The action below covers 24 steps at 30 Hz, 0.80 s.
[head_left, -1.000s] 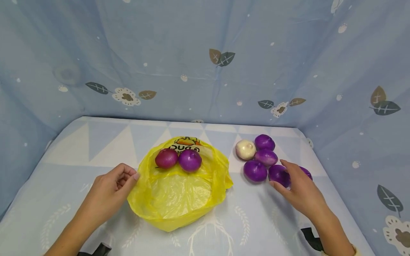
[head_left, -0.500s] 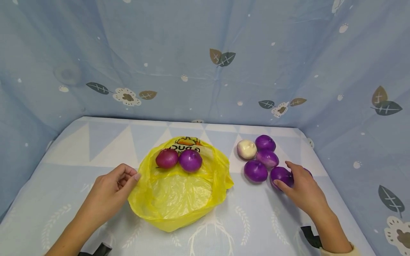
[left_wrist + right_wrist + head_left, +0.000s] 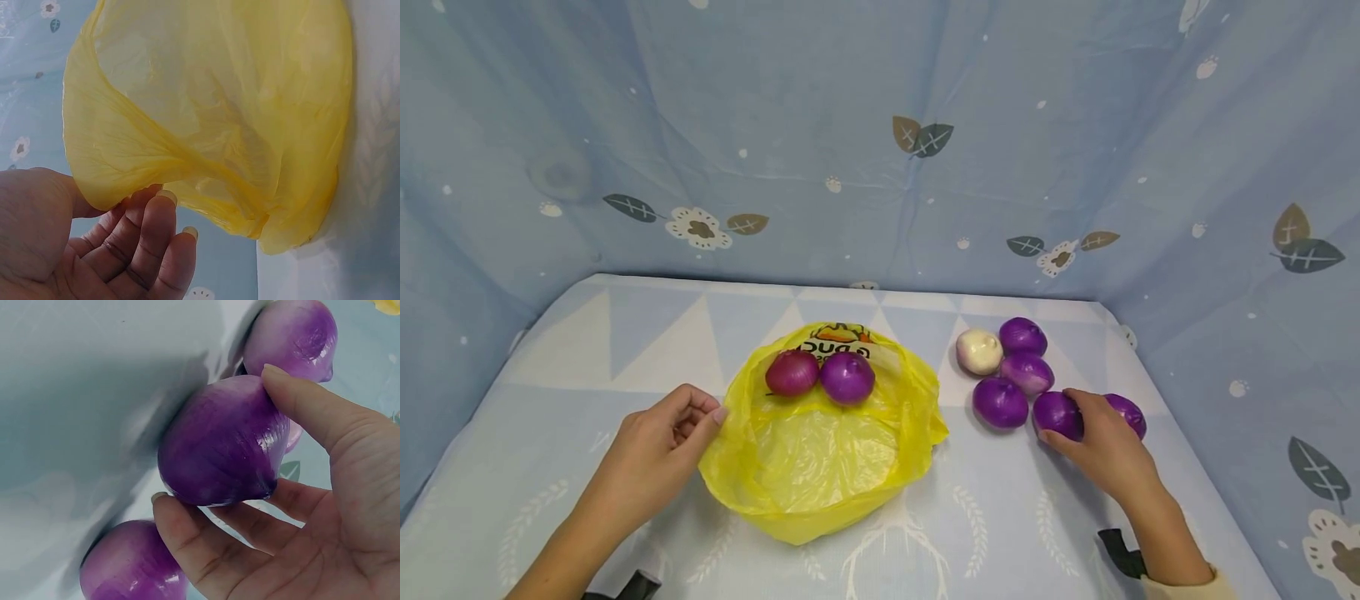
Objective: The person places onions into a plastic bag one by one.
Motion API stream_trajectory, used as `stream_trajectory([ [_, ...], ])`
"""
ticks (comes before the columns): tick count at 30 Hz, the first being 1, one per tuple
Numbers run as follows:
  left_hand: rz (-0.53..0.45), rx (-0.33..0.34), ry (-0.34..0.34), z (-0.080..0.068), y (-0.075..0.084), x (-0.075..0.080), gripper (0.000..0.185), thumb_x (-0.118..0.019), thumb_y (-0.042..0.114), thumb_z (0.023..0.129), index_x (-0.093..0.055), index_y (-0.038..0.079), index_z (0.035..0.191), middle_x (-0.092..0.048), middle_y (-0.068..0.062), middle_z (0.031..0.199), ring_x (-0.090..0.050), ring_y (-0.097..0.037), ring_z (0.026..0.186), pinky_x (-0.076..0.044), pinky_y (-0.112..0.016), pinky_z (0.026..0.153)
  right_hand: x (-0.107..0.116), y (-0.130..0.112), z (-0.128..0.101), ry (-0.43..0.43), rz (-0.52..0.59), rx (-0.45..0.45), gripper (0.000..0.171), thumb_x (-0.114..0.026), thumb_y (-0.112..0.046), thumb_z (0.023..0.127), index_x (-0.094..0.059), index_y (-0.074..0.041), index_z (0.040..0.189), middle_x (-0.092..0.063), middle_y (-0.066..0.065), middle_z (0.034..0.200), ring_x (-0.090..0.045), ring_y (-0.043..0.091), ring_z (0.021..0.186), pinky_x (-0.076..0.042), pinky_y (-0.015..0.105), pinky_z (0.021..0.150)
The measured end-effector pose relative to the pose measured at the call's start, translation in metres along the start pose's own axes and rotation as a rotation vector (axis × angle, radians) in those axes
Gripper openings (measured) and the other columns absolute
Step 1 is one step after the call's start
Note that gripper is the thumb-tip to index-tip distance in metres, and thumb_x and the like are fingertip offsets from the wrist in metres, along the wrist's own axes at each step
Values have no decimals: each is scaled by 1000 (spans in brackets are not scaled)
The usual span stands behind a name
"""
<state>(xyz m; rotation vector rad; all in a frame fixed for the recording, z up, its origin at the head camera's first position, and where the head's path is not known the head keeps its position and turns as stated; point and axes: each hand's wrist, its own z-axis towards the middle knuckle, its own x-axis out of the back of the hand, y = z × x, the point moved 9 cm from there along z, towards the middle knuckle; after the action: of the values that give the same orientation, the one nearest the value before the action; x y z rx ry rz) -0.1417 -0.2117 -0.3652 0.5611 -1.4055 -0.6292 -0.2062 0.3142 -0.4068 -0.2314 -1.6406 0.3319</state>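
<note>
My left hand [image 3: 662,450] pinches the left rim of a yellow plastic bag [image 3: 827,467], which lies with its mouth spread wide. Two purple onions [image 3: 847,378] rest inside against the bag's printed back wall. In the left wrist view the thin bag edge [image 3: 125,144] passes between thumb and fingers. To the right, my right hand [image 3: 1108,450] grips a purple onion [image 3: 1056,416] at the front of a loose group. The right wrist view shows this onion [image 3: 219,444] between the thumb on one side and the curled fingers on the other.
Left of and behind the gripped onion are several more: a purple one [image 3: 1000,403], a paler purple one [image 3: 1027,372], a whitish one [image 3: 979,352] and a dark one [image 3: 1022,337]. Another onion [image 3: 1126,415] lies right of my right hand. A blue curtain [image 3: 880,167] borders the patterned table [image 3: 910,533].
My right hand has come down around the front onion, its fingers drawing in to grip it; the rightmost onion shows more now. My left hand keeps its pinch on the bag.
</note>
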Motion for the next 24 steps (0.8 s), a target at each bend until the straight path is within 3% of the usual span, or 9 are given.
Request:
stream_trajectory([
  [24,1,-2,4,2,0,0,21,-60,35,108,-64,14,107,-63,4,85,-55,-14,71,-47,-26,62,-6,1,3,-11,51,-22,84,-82,-40,91,-42,7,149,-52,37,141,-52,57,126,-46,73,96],
])
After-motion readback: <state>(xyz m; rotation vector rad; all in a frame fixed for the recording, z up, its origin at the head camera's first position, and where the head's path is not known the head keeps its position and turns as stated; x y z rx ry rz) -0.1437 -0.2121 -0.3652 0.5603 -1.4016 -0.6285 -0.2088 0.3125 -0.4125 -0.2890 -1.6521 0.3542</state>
